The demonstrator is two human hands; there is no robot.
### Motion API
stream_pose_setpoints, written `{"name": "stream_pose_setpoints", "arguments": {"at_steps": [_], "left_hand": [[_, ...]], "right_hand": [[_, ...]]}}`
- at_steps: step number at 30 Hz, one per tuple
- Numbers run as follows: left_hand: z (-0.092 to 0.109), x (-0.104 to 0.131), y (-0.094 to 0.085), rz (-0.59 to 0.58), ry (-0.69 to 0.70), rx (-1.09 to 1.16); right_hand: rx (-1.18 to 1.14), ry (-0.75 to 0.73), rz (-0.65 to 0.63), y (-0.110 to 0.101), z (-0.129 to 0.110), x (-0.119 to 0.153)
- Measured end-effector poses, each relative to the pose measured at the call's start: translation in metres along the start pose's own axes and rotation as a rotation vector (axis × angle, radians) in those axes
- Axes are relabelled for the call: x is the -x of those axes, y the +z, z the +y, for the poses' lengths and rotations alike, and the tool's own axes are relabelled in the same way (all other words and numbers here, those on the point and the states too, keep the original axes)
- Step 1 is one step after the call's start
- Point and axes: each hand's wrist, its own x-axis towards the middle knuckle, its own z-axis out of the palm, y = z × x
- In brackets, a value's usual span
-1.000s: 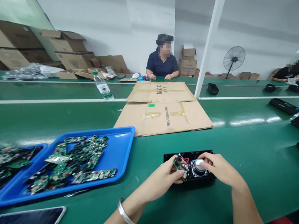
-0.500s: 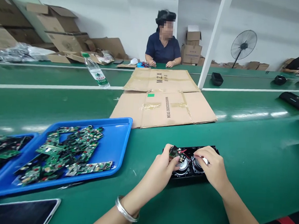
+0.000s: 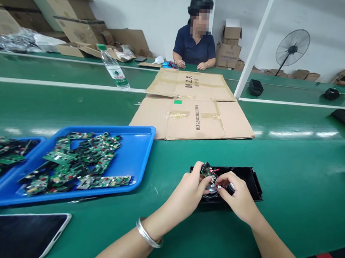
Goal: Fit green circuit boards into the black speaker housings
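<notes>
My left hand [image 3: 190, 189] grips a small green circuit board [image 3: 206, 169] between thumb and fingers, tilted above a black speaker housing [image 3: 253, 183]. Red wires run from the board. Close beside it, my right hand [image 3: 240, 197] pinches a small white wire connector [image 3: 219, 187], whose far end is partly hidden by the fingers. Two round silver speaker drivers sit in the housing; the right driver [image 3: 231, 188] shows behind my right fingers, and the left one is mostly covered by my left hand. The housing lies flat on the green table [image 3: 167, 218].
Left of my hands stands a blue tray [image 3: 143, 158] of circuit boards, with another tray beyond it. A phone [image 3: 22, 234] lies at front left. Flattened cardboard [image 3: 178, 125] and a water bottle [image 3: 116, 71] are ahead. A co-worker [image 3: 195, 44] sits opposite.
My right hand has moved left from the right driver to the board, now with the white connector in its fingertips. More of the housing's right end shows. The camera view has shifted slightly.
</notes>
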Motion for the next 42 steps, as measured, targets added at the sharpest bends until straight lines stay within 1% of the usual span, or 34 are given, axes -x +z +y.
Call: {"name": "stream_pose_setpoints", "arguments": {"at_steps": [3, 5, 11, 13, 15, 17, 21, 23, 26, 31, 34, 38, 42], "left_hand": [[-0.002, -0.001, 0.0, 0.006, 0.011, 0.029], [-0.003, -0.002, 0.0, 0.007, 0.011, 0.045], [-0.002, -0.002, 0.0, 0.009, -0.013, 0.052], [-0.001, -0.001, 0.0, 0.014, -0.019, 0.044], [-0.001, -0.002, 0.0, 0.027, -0.02, 0.037], [-0.002, -0.002, 0.0, 0.037, -0.011, 0.036], [-0.001, -0.002, 0.0, 0.026, -0.013, 0.041], [-0.001, -0.001, 0.0, 0.021, -0.02, 0.031], [-0.001, -0.001, 0.0, 0.017, -0.024, 0.018], [-0.006, -0.001, -0.001, 0.005, -0.013, -0.027], [-0.008, 0.0, -0.001, 0.007, 0.014, -0.07], [-0.007, 0.002, 0.0, 0.01, 0.08, -0.162], [-0.006, 0.002, 0.0, 0.007, 0.105, -0.196]], "right_hand": [[-0.004, -0.09, -0.012, 0.001, -0.001, 0.001], [-0.013, -0.09, -0.006, 0.001, 0.0, 0.001], [-0.134, 0.176, 0.143, 0.002, 0.008, 0.002], [-0.231, 0.237, 0.138, 0.0, 0.01, 0.002], [-0.379, 0.248, 0.11, -0.001, 0.011, 0.001], [-0.485, 0.219, 0.089, -0.003, 0.011, 0.0], [-0.521, 0.227, 0.053, -0.002, 0.013, -0.001], [-0.487, 0.217, 0.06, -0.001, 0.014, -0.001], [-0.372, 0.154, 0.081, -0.001, 0.013, -0.001], [-0.112, 0.102, 0.04, -0.001, 0.009, -0.001], [0.01, 0.009, 0.038, 0.001, 0.006, 0.0], [0.181, -0.094, -0.006, 0.006, 0.004, 0.001], [0.271, -0.151, -0.038, 0.009, 0.003, 0.001]]}}
